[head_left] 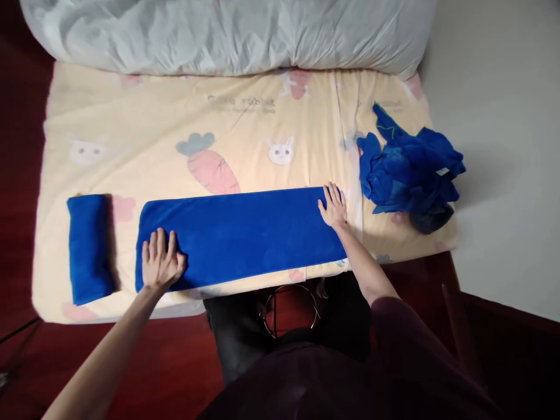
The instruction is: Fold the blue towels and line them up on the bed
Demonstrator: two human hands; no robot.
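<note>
While both hands (162,259) press, blue cloth (251,233) lies flat, oblong.

Under my left hand (161,262) and my right hand (333,207), a plain blue cloth (249,233) lies smoothed flat in a long strip with rounded left corners. It runs lengthwise along the near edge of the bed (144,151), on the pale yellow sheet (245,157) with its carrot and rabbit prints, its right end tilted slightly farther from me.
</note>
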